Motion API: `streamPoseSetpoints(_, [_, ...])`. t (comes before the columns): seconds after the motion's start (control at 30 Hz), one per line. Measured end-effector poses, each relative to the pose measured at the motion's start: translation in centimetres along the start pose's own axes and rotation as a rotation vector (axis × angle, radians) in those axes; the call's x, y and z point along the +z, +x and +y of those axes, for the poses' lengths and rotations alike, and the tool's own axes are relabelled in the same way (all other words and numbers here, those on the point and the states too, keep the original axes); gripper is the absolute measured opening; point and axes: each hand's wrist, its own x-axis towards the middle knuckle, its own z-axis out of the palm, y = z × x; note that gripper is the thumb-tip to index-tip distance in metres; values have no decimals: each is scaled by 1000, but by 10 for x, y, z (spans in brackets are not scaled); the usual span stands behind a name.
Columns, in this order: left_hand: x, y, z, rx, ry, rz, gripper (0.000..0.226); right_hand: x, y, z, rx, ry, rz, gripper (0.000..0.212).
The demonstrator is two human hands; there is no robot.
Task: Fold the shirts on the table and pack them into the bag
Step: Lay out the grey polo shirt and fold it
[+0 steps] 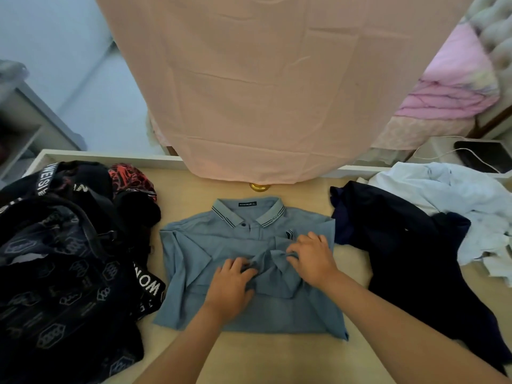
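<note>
A grey-blue polo shirt (194, 261) lies collar-up in the middle of the table, its sides folded inward. My left hand (231, 289) and my right hand (311, 260) both rest on its middle, each pinching a bunched fold of the cloth. A black patterned bag (63, 273) with white lettering on its straps sits at the left. A dark navy shirt (401, 245) lies crumpled at the right, with a white shirt (457, 195) heaped behind it.
The table (277, 361) is pale wood with a white raised rim at the far edge. A large peach cloth (263, 92) hangs down over the far edge. Red-and-black fabric (130, 178) lies behind the bag. A charger cable and dark device (482, 156) sit far right.
</note>
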Motion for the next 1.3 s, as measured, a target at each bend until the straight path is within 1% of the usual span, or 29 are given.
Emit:
streamPoseSetpoints(0.07, [5,1,-2,-19,-44,125,39,-2,2,7,83,236,70,17])
streamPoseSetpoints(0.17, [7,3,-1,-82,-78,192,41,-7,6,24,229,588,218,11])
streamPoseSetpoints(0.27, [4,11,1,-99,-88,194,44,-20,7,35,429,899,205,12])
streamPoseSetpoints(0.33, [4,14,2,-102,-104,176,47,-21,7,42,494,977,211,23])
streamPoseSetpoints(0.43, [-1,15,5,-124,-196,164,61,-22,6,55,540,876,213,24])
streamPoseSetpoints(0.47, [-2,16,6,-133,-230,160,67,-20,7,60,533,800,188,26])
streamPoseSetpoints(0.53, [-4,19,5,-180,-300,134,75,-20,9,67,504,556,94,37])
streamPoseSetpoints(0.57, [-3,22,2,-181,-289,116,72,-20,9,69,523,439,78,39])
streamPoseSetpoints(0.6, [-1,23,-1,-152,-235,103,63,-23,9,68,544,369,134,38])
streamPoseSetpoints(0.63, [1,23,-3,-105,-169,86,54,-26,9,65,533,347,257,36])
streamPoseSetpoints(0.67, [4,22,-4,-68,-132,78,50,-27,9,60,457,344,408,33])
streamPoseSetpoints(0.7, [6,21,-4,-51,-129,87,50,-28,9,52,328,358,509,29])
streamPoseSetpoints(0.73, [7,21,-1,-67,-159,112,48,-29,10,41,175,382,517,24])
streamPoseSetpoints(0.77, [5,21,3,-114,-207,147,48,-28,10,31,54,373,443,20])
streamPoseSetpoints(0.8, [2,21,7,-172,-261,166,51,-24,10,21,-1,301,319,24])
streamPoseSetpoints(0.83, [2,23,8,-210,-306,174,52,-18,12,15,-10,168,193,31])
streamPoseSetpoints(0.87, [1,24,8,-211,-310,175,43,-13,13,11,-2,24,83,37])
streamPoseSetpoints(0.9, [2,23,7,-172,-278,171,27,-9,14,9,2,-88,-11,38])
streamPoseSetpoints(0.93, [5,21,5,-133,-245,153,17,-5,14,8,10,-144,-67,36])
streamPoseSetpoints(1.0, [8,18,1,-101,-231,85,28,-2,14,10,71,-152,-63,24])
streamPoseSetpoints(1.03, [7,17,1,-111,-229,67,31,-2,13,12,105,-137,-40,25])
streamPoseSetpoints(1.07, [6,16,1,-112,-219,66,31,-1,12,13,123,-110,-15,28])
streamPoseSetpoints(1.13, [7,18,1,-75,-168,99,21,-3,10,17,120,-29,18,30])
streamPoseSetpoints(1.2, [6,20,1,-24,-111,117,11,-7,10,23,151,57,56,29])
streamPoseSetpoints(1.23, [5,21,1,-21,-114,119,9,-9,12,27,185,111,103,27])
streamPoseSetpoints(1.27, [3,24,1,-45,-135,129,8,-11,14,30,219,159,163,25])
streamPoseSetpoints(1.3, [-3,27,2,-106,-180,161,10,-15,16,33,251,199,221,24])
